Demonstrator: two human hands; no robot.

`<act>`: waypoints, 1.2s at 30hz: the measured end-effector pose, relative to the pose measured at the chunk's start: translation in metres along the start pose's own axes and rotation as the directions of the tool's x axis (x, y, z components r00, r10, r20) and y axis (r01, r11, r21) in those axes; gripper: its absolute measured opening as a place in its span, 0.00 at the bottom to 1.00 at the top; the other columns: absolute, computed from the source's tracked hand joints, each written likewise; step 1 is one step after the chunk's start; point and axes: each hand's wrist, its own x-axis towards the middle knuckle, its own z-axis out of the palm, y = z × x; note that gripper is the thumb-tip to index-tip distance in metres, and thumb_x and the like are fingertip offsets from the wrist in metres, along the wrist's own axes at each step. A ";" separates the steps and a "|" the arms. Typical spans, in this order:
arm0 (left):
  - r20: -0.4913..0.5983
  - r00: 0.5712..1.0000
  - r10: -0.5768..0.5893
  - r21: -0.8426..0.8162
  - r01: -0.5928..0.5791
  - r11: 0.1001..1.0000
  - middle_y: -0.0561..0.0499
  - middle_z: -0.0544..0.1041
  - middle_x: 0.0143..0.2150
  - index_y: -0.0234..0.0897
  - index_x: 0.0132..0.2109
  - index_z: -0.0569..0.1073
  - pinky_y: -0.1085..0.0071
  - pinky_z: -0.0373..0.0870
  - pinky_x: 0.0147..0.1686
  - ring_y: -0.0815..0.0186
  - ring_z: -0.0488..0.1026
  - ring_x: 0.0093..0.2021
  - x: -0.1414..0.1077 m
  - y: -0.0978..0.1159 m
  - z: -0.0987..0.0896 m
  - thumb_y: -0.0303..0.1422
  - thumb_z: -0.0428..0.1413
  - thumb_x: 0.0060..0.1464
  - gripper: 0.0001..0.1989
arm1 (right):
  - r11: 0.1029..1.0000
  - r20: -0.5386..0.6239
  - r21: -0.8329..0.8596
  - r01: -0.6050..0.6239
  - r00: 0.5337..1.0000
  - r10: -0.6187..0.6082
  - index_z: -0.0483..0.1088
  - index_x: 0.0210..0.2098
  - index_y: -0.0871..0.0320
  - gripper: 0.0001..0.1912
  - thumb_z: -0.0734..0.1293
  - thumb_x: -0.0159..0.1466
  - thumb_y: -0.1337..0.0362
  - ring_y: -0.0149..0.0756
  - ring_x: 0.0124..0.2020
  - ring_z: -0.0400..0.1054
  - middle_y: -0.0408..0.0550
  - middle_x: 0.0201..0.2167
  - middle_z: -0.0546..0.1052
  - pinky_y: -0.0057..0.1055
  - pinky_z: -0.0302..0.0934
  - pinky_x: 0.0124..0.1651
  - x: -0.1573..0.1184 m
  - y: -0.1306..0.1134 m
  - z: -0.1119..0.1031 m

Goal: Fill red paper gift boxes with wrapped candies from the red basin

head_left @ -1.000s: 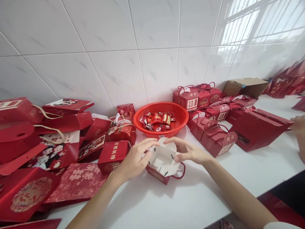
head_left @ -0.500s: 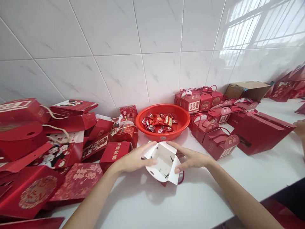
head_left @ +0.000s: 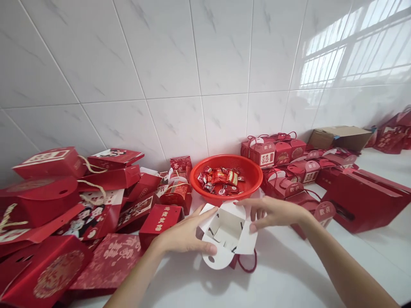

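Note:
A small paper gift box [head_left: 228,233] stands on the table with its white inside facing up and its flaps folded outward. My left hand [head_left: 186,231] grips its left side, the thumb lying on the front flap with the oval hole. At the box's far right corner is my right hand [head_left: 268,214], its fingers apart and partly bent. The right index fingertip meets the back flap, and the thumb rests at the right flap's edge. A dark red cord loop [head_left: 248,265] sticks out under the box. Just behind it sits a red plastic basket [head_left: 253,182] of wrapped candies [head_left: 221,177].
Red gift boxes and cartons [head_left: 109,256] lie heaped on the left. Closed red boxes with cord handles [head_left: 266,154] stand in rows on the right. Beyond them are a large red bag [head_left: 366,203] and an open cardboard box [head_left: 343,134]. A tiled wall [head_left: 173,124] bounds the back.
The view has tilted upward and shifted left. The box's flaps are spread wider. My right hand has lifted slightly and bent its fingers. The hand at the right edge has left the view.

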 end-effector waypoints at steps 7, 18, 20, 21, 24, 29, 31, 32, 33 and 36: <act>-0.088 0.994 -0.068 0.022 0.070 0.997 0.48 0.45 0.76 0.51 0.71 0.57 0.51 0.50 0.68 0.42 0.42 0.74 -0.003 0.004 0.000 0.56 0.63 0.47 0.48 | 0.980 -0.328 -0.197 -0.016 0.943 -0.051 0.73 0.52 0.59 0.20 0.65 0.66 0.55 0.37 0.34 0.72 0.48 0.34 0.79 0.30 0.63 0.38 0.039 -0.015 -0.048; -0.365 0.931 -0.024 -0.070 -0.001 0.998 0.46 0.62 0.70 0.48 0.60 0.74 0.55 0.62 0.65 0.51 0.59 0.69 -0.009 0.001 -0.007 0.50 0.57 0.58 0.26 | 0.849 -0.115 -0.386 -0.360 0.932 0.343 0.75 0.54 0.50 0.40 0.79 0.40 0.69 0.59 0.51 0.72 0.55 0.49 0.78 0.45 0.64 0.50 0.147 0.013 -0.042; -0.381 0.924 -0.019 -0.088 -0.016 0.996 0.47 0.64 0.69 0.48 0.58 0.76 0.57 0.65 0.63 0.52 0.61 0.68 -0.007 0.000 -0.007 0.49 0.57 0.58 0.23 | 0.857 -0.101 -0.382 -0.345 0.938 0.333 0.78 0.48 0.49 0.34 0.77 0.41 0.72 0.56 0.49 0.72 0.52 0.43 0.80 0.45 0.63 0.50 0.154 0.015 -0.038; -0.387 0.922 -0.020 -0.093 -0.018 0.995 0.47 0.65 0.68 0.48 0.56 0.76 0.58 0.66 0.62 0.52 0.62 0.67 -0.006 0.000 -0.007 0.48 0.57 0.58 0.22 | 0.865 -0.096 -0.376 -0.331 0.943 0.319 0.79 0.44 0.50 0.29 0.76 0.42 0.74 0.55 0.47 0.73 0.50 0.39 0.80 0.44 0.63 0.50 0.157 0.016 -0.036; -0.388 0.921 -0.021 -0.103 -0.021 0.995 0.48 0.69 0.66 0.48 0.54 0.78 0.60 0.67 0.61 0.53 0.65 0.65 -0.002 -0.002 -0.006 0.46 0.58 0.58 0.19 | 0.902 -0.102 -0.337 -0.271 0.963 0.251 0.79 0.30 0.53 0.17 0.73 0.42 0.78 0.49 0.42 0.73 0.45 0.29 0.78 0.40 0.63 0.48 0.159 0.020 -0.032; -0.389 0.921 -0.016 -0.143 -0.043 0.989 0.48 0.70 0.64 0.47 0.52 0.79 0.61 0.69 0.60 0.53 0.67 0.63 0.000 -0.003 -0.004 0.42 0.59 0.58 0.16 | 0.967 -0.185 -0.187 -0.175 0.973 0.140 0.75 0.25 0.57 0.11 0.71 0.45 0.77 0.38 0.31 0.70 0.43 0.21 0.73 0.30 0.61 0.36 0.153 0.025 -0.038; -0.397 0.918 -0.010 -0.172 -0.064 0.983 0.47 0.70 0.64 0.46 0.51 0.80 0.62 0.70 0.58 0.54 0.69 0.62 0.000 -0.003 -0.003 0.42 0.60 0.57 0.16 | 0.989 -0.251 -0.094 -0.118 0.964 0.091 0.75 0.29 0.58 0.08 0.71 0.49 0.74 0.34 0.29 0.68 0.42 0.23 0.73 0.27 0.60 0.33 0.149 0.025 -0.042; -0.403 0.915 -0.007 -0.190 -0.076 0.979 0.47 0.70 0.64 0.45 0.50 0.80 0.63 0.71 0.58 0.54 0.70 0.61 0.000 -0.003 -0.003 0.41 0.60 0.57 0.15 | 0.996 -0.284 -0.043 -0.084 0.956 0.068 0.75 0.30 0.59 0.06 0.71 0.52 0.72 0.32 0.29 0.68 0.42 0.24 0.73 0.26 0.60 0.32 0.147 0.024 -0.044; -0.410 0.912 -0.006 -0.210 -0.088 0.974 0.46 0.71 0.63 0.44 0.50 0.80 0.63 0.71 0.57 0.54 0.70 0.60 0.000 -0.003 -0.003 0.41 0.60 0.57 0.15 | 0.999 -0.316 0.009 -0.048 0.948 0.048 0.74 0.32 0.59 0.05 0.71 0.54 0.69 0.31 0.29 0.68 0.42 0.26 0.74 0.24 0.61 0.32 0.145 0.023 -0.045; -0.431 0.902 -0.010 -0.277 -0.121 0.953 0.45 0.72 0.62 0.42 0.48 0.80 0.63 0.72 0.56 0.55 0.73 0.58 0.003 -0.003 -0.004 0.41 0.60 0.56 0.15 | 0.989 -0.386 0.143 0.034 0.922 0.024 0.73 0.37 0.60 0.11 0.69 0.60 0.59 0.30 0.29 0.69 0.44 0.29 0.76 0.23 0.62 0.28 0.140 0.019 -0.046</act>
